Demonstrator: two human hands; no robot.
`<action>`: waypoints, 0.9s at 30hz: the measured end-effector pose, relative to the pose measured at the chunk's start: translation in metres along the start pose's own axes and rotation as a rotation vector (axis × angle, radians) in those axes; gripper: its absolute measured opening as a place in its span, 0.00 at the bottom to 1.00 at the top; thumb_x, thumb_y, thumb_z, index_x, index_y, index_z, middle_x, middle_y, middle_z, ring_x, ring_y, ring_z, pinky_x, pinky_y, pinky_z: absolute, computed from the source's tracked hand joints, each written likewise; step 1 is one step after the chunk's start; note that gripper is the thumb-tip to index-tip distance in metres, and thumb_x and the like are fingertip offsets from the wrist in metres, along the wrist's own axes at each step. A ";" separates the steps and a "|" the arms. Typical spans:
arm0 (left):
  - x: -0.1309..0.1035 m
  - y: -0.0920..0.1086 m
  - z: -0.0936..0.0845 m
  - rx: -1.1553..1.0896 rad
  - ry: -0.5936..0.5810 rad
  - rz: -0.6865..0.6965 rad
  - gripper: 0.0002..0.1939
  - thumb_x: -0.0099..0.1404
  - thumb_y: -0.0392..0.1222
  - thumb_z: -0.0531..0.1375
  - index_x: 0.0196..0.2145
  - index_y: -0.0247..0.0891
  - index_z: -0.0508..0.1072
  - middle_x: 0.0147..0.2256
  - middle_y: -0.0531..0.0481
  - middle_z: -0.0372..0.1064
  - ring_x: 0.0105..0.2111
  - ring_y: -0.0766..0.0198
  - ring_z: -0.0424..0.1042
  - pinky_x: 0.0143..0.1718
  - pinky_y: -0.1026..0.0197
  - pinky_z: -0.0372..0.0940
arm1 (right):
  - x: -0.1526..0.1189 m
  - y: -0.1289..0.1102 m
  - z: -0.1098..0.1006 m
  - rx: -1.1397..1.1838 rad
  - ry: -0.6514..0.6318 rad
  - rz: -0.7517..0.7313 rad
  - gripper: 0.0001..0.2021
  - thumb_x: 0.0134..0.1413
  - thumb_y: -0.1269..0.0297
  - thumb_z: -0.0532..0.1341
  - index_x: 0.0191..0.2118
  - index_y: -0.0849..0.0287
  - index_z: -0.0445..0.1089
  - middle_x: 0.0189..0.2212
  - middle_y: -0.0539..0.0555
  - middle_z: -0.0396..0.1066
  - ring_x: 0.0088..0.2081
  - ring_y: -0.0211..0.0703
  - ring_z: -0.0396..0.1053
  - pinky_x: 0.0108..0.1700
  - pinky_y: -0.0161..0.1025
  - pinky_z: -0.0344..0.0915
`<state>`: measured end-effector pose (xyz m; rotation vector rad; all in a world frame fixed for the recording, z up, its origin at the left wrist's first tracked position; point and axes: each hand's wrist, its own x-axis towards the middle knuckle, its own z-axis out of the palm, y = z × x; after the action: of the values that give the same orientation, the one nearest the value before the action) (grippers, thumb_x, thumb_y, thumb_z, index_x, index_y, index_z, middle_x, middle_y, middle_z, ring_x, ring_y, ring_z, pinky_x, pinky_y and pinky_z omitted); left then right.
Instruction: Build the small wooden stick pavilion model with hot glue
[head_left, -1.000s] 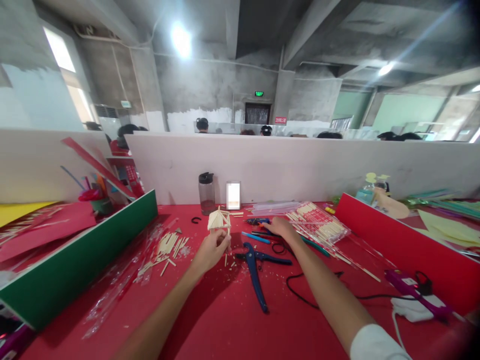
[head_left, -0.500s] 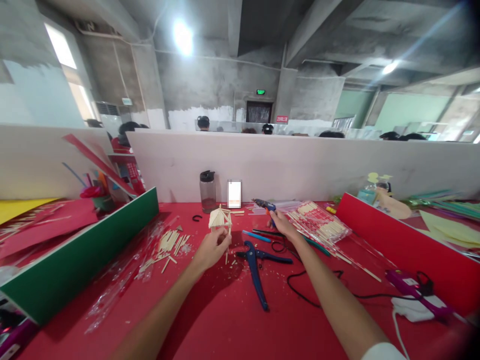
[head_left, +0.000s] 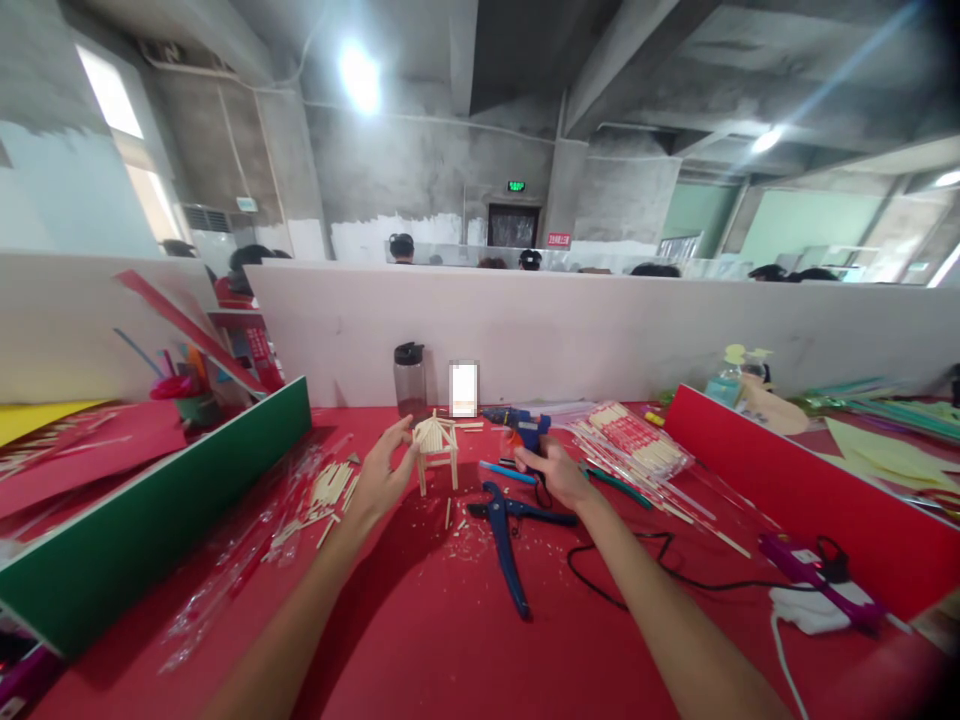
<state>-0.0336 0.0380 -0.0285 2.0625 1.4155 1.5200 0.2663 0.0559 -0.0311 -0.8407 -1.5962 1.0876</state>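
Note:
A small house model made of pale wooden sticks, with a pointed roof and thin legs, stands upright in front of me. My left hand is at its left side, thumb and fingers closed on the roof's left edge. In my right hand is a blue hot glue gun, held right of the model, its nozzle pointing left toward it. A short loose stick lies in front of the model's legs. Nearer to me rests a blue pipe cutter with its handles spread.
Cut sticks lie in a pile at left, beside crumpled plastic wrap. A water bottle stands behind. Packed sticks and a blue pen lie at right. A black cord runs to a purple power strip. Green and red boards flank the table.
My left hand has moved from in front of the model to its left side, uncovering the legs. My right hand has brought the glue gun nearer and turned it more side-on.

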 end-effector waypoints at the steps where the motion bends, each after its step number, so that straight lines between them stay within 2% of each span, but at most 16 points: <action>1: -0.001 -0.002 0.001 -0.011 -0.027 -0.025 0.15 0.67 0.53 0.53 0.35 0.39 0.69 0.58 0.38 0.64 0.59 0.52 0.62 0.60 0.49 0.56 | -0.003 -0.002 0.005 -0.047 -0.001 -0.012 0.17 0.54 0.50 0.62 0.39 0.60 0.71 0.25 0.48 0.67 0.29 0.40 0.64 0.36 0.38 0.63; 5: -0.004 -0.005 0.004 -0.049 -0.111 -0.095 0.17 0.66 0.54 0.53 0.39 0.38 0.70 0.59 0.38 0.64 0.58 0.52 0.64 0.58 0.49 0.59 | -0.011 -0.002 0.021 -0.218 0.011 -0.048 0.17 0.57 0.49 0.59 0.43 0.57 0.74 0.33 0.51 0.73 0.36 0.46 0.69 0.44 0.43 0.65; 8: -0.003 -0.004 0.004 -0.050 -0.135 -0.078 0.15 0.67 0.53 0.52 0.38 0.39 0.68 0.58 0.39 0.64 0.57 0.53 0.65 0.56 0.52 0.61 | -0.014 0.003 0.030 -0.324 0.068 -0.078 0.18 0.59 0.48 0.59 0.45 0.55 0.75 0.37 0.53 0.75 0.42 0.52 0.70 0.48 0.48 0.65; 13: 0.001 -0.004 0.002 0.016 -0.093 -0.027 0.13 0.67 0.52 0.54 0.33 0.40 0.69 0.50 0.42 0.69 0.54 0.52 0.66 0.54 0.52 0.61 | -0.019 0.003 0.041 -0.454 0.118 -0.182 0.14 0.61 0.50 0.57 0.39 0.55 0.72 0.33 0.53 0.73 0.38 0.49 0.70 0.44 0.43 0.65; 19: 0.004 -0.002 0.002 0.048 -0.115 -0.043 0.15 0.67 0.53 0.53 0.32 0.41 0.69 0.47 0.44 0.68 0.51 0.53 0.66 0.55 0.52 0.60 | -0.020 0.001 0.051 -0.573 0.133 -0.264 0.12 0.63 0.53 0.55 0.33 0.55 0.65 0.30 0.51 0.66 0.33 0.46 0.66 0.39 0.40 0.61; 27: 0.004 0.000 0.002 0.065 -0.122 -0.012 0.14 0.68 0.53 0.52 0.33 0.41 0.69 0.45 0.45 0.68 0.51 0.53 0.66 0.56 0.53 0.59 | -0.013 0.011 0.064 -0.673 0.190 -0.322 0.13 0.64 0.52 0.54 0.32 0.55 0.61 0.29 0.52 0.64 0.32 0.44 0.65 0.37 0.38 0.60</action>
<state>-0.0325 0.0416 -0.0274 2.1404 1.4471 1.3349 0.2081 0.0323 -0.0525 -1.0315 -1.8730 0.2199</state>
